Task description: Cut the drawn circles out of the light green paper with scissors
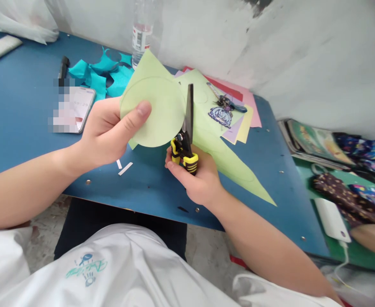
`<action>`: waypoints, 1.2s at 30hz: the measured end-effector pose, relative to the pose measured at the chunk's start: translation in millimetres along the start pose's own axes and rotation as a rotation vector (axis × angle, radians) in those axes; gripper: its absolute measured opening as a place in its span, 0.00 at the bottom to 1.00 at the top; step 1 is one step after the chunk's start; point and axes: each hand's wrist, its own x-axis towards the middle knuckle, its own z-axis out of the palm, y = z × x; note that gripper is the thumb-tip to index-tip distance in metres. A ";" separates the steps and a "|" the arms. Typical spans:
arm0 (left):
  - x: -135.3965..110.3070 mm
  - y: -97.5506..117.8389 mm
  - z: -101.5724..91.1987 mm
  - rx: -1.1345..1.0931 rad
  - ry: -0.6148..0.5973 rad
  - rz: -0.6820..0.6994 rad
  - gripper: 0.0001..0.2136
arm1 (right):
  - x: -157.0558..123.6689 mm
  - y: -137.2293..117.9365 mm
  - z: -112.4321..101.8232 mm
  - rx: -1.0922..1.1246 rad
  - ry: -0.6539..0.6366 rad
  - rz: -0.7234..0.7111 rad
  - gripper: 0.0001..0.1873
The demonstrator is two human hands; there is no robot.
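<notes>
Left hand (109, 130) pinches partly cut green paper (163, 108); right hand (203, 175) grips scissors (189, 123) at the paper's four o'clock — contact unclear from this angle. Phone (86, 100) at nine.

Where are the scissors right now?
The scissors are near the middle of the head view, held in the right hand, blades pointing up beside the right edge of the pale green paper in the left hand.

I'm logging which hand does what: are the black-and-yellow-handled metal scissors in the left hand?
No, the right hand holds the scissors, while the left hand pinches a partly rounded light-green paper.
</notes>
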 end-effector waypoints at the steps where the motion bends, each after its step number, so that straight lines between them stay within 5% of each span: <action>1: 1.5 0.9 0.4 0.005 -0.017 0.044 0.40 | 0.0 -0.6 0.1 0.004 0.000 -0.008 0.13; 5: 6.8 5.5 2.2 -0.012 -0.083 0.204 0.39 | 0.1 -1.3 1.2 0.014 0.008 -0.031 0.12; 20: 3.1 -3.2 -3.6 0.045 -0.138 0.091 0.43 | -0.9 -1.5 0.9 -0.041 0.028 -0.051 0.17; 28: 9.5 -3.4 6.2 -0.004 -0.105 0.244 0.41 | -0.1 -1.8 0.1 -0.052 0.033 -0.029 0.12; 32: 5.9 14.4 -0.9 0.016 -0.067 0.191 0.44 | 0.6 -1.3 -1.2 -0.076 0.032 -0.032 0.13; 36: 1.8 31.3 -6.8 0.129 -0.137 0.004 0.33 | -0.2 -0.3 -0.6 -0.082 0.042 -0.041 0.12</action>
